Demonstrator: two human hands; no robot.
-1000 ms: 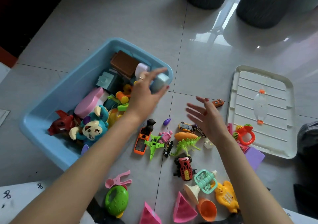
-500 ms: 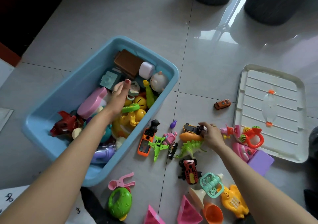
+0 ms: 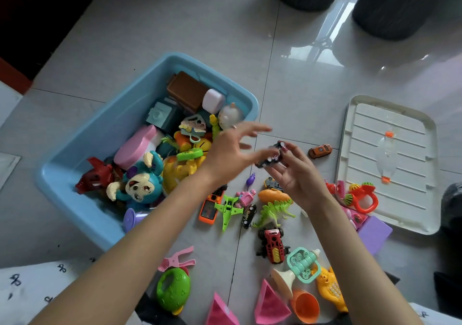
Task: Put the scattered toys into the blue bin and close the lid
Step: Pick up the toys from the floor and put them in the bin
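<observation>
1. Two hands met just beside the blue bin (image 3: 82, 154): the right hand (image 3: 297, 174) pinched a small black car (image 3: 271, 157), while the left hand (image 3: 232, 154) reached with fingers spread, holding nothing.
2. A fumbled handover could have dropped the car among the floor toys.
3. The white lid (image 3: 390, 164) lay well apart, off the bin.
4. No readable writing showed.

No legible text, brand or number is found; small dark marks on the white cloth (image 3: 30, 284) at near left cannot be read.
</observation>
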